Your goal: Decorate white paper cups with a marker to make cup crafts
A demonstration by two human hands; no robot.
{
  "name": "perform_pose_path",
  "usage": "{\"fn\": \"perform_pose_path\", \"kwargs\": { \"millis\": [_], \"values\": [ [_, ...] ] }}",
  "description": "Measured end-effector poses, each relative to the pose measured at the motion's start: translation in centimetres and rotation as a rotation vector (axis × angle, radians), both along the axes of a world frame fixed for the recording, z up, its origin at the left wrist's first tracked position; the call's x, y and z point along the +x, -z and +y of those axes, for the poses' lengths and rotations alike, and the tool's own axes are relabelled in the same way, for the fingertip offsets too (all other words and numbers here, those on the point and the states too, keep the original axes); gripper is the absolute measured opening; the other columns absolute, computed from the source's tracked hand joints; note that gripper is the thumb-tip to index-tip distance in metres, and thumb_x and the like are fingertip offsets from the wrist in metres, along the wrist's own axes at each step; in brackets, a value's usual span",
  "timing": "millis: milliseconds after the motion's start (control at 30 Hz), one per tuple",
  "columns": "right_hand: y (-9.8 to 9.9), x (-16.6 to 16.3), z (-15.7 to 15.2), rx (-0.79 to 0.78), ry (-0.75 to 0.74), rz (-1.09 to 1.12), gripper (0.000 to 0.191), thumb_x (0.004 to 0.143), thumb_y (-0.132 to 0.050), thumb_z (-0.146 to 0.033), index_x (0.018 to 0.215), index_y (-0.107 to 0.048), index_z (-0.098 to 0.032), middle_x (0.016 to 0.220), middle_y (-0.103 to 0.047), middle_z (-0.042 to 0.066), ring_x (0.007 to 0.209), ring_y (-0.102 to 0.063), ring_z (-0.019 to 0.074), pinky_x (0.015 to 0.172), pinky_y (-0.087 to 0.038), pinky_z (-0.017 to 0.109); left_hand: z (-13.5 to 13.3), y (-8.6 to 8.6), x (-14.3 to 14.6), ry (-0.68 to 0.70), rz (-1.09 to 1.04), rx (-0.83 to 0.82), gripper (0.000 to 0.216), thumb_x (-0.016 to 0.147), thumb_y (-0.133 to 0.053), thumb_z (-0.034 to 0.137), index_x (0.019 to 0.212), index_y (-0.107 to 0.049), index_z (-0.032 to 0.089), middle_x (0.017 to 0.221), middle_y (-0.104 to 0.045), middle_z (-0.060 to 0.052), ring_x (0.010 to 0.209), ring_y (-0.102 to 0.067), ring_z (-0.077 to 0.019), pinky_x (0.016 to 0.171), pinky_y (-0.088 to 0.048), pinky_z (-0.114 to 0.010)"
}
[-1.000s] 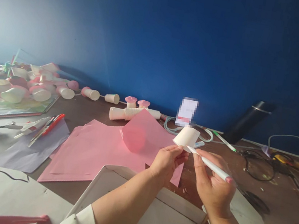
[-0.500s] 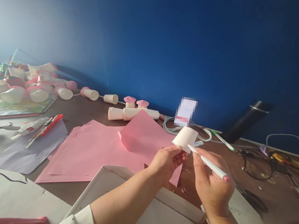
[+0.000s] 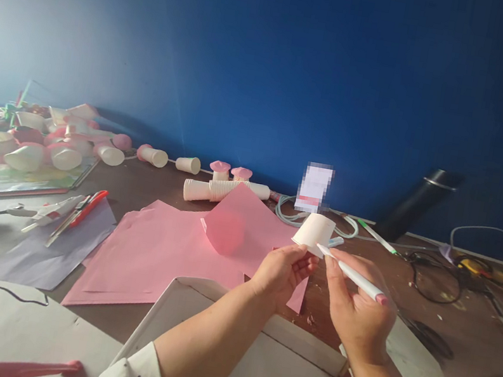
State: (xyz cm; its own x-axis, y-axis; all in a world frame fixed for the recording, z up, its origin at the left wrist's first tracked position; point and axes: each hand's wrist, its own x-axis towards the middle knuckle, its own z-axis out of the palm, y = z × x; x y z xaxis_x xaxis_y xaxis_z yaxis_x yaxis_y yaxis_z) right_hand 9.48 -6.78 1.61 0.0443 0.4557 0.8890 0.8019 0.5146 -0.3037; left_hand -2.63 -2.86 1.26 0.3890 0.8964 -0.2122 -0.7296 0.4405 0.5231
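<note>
White and upside down, a small cup (image 3: 315, 229) is gripped near its rim by the fingers of the left hand (image 3: 279, 275) — raised above the brown table (image 3: 155, 189), close to the pink sheets (image 3: 152, 262). A white pen (image 3: 359, 281) is grasped in the right hand (image 3: 359, 309), its tip brought to the cup's lower side; whether contact is made cannot be told. Farther back, nested cups (image 3: 224, 192) are laid sideways — partly covered by raised pink paper (image 3: 240, 212).
</note>
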Motion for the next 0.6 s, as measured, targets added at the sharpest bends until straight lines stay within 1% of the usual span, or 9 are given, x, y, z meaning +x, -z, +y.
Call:
{"fn": "perform_pose_path", "kwargs": {
  "millis": [200, 433, 600],
  "values": [
    [0.04, -0.08, 0.04, -0.001, 0.024, 0.000, 0.024, 0.078, -0.067, -0.011, 0.099, -0.066, -0.019, 0.092, -0.069, 0.005, 0.084, -0.064, 0.0180, 0.077, -0.052, 0.033, 0.14, 0.50, 0.05, 0.007, -0.005, 0.013, 0.012, 0.081, -0.059, 0.015, 0.084, -0.065, 0.005, 0.074, -0.062, -0.008, 0.069, -0.060, -0.0105, 0.076, -0.050, -0.023],
    [0.09, -0.06, 0.15, -0.001, 0.022, -0.002, 0.025, 0.077, -0.068, -0.010, 0.100, -0.066, -0.019, 0.092, -0.069, 0.005, 0.084, -0.064, 0.0176, 0.078, -0.052, 0.033, 0.03, 0.14, 0.10, -0.001, 0.007, -0.030, 0.011, 0.082, -0.057, 0.013, 0.080, -0.065, 0.005, 0.074, -0.062, -0.008, 0.069, -0.060, -0.0105, 0.076, -0.050, -0.022],
    [0.14, 0.01, 0.03, -0.008, 0.019, 0.007, 0.024, 0.077, -0.067, -0.011, 0.100, -0.066, -0.019, 0.092, -0.069, 0.005, 0.084, -0.064, 0.0178, 0.079, -0.052, 0.033, 0.04, 0.14, 0.12, -0.008, 0.004, -0.025, 0.010, 0.081, -0.058, 0.013, 0.077, -0.064, 0.006, 0.073, -0.061, -0.007, 0.069, -0.060, -0.0102, 0.075, -0.050, -0.022]
  ]
}}
